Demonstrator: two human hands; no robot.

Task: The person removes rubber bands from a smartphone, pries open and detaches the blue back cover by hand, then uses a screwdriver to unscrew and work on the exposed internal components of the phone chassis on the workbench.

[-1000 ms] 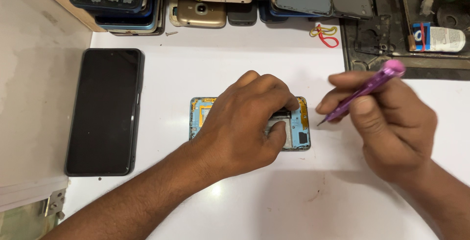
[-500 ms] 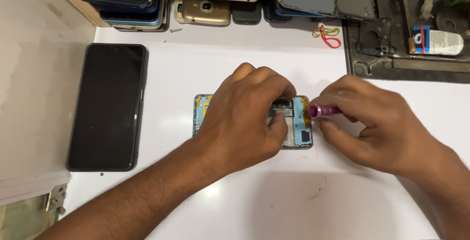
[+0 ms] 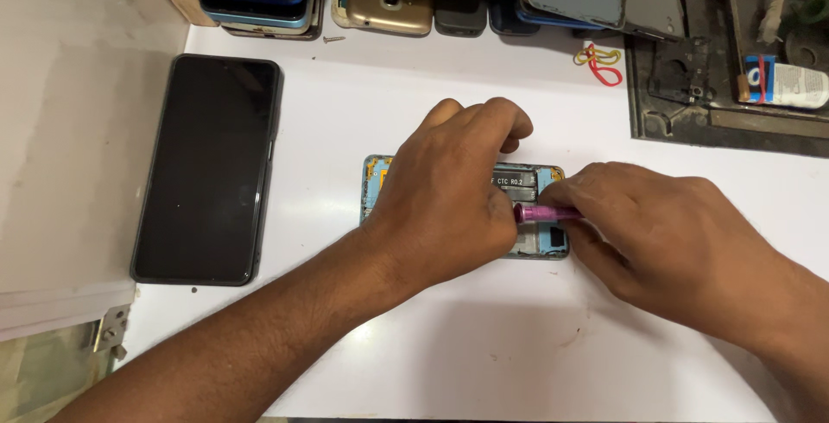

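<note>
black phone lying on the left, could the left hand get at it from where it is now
Probably yes: the black phone lies face up with only bare white table between it and the left hand, though that hand is pressed on the opened phone.

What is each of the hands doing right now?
Left hand: pressed down on the opened phone, gripping nothing.
Right hand: closed on the purple tool.

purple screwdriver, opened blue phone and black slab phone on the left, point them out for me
purple metal screwdriver (image 3: 546,213), head view, on the handle showing between the two hands.
opened blue-framed phone (image 3: 375,183), head view, on its bare left end.
black glossy slab phone (image 3: 210,168), head view, on the middle of its dark screen.
</note>
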